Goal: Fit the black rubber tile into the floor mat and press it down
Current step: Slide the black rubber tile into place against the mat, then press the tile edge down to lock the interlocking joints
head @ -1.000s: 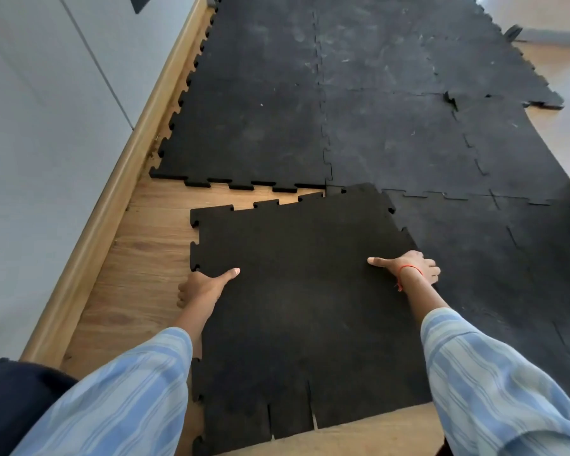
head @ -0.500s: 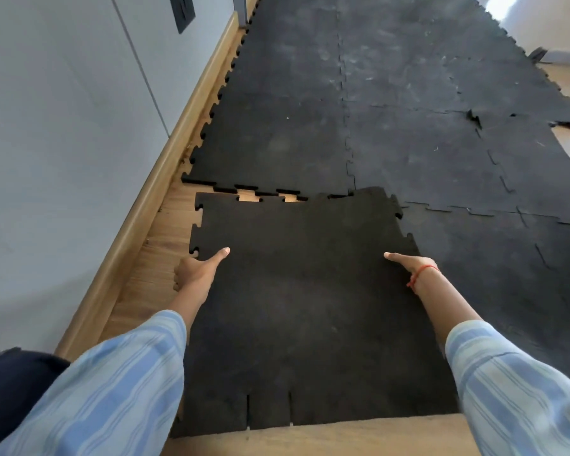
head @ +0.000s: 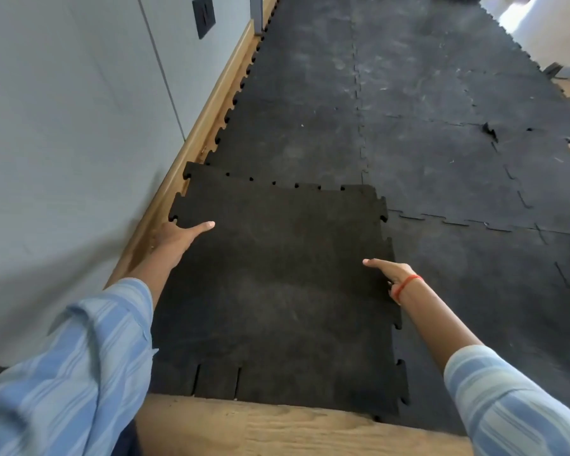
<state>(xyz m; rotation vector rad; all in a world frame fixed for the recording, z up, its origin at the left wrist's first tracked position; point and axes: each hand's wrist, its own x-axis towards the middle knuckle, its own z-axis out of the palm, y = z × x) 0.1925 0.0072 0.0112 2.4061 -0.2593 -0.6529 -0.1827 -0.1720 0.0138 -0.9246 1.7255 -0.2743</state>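
Tile lay flat against wall-side skirting, far edge lapping floor mat, tabs not seated. Left hand gripped left edge, thumb on top, fingers curled under. Right hand held right edge, thumb extended, other fingers hidden.

Both arms wear loose long sleeves in light blue with paler, whitish stripes running along and across the cloth. The left sleeve is pushed up to about mid-forearm, its cuff bunched in soft folds. The right sleeve ends at a similar point, leaving the forearm bare. Around the wrist of the right hand sits 1 thin orange-red thread band. The left hand is bare, with nothing visible on it.
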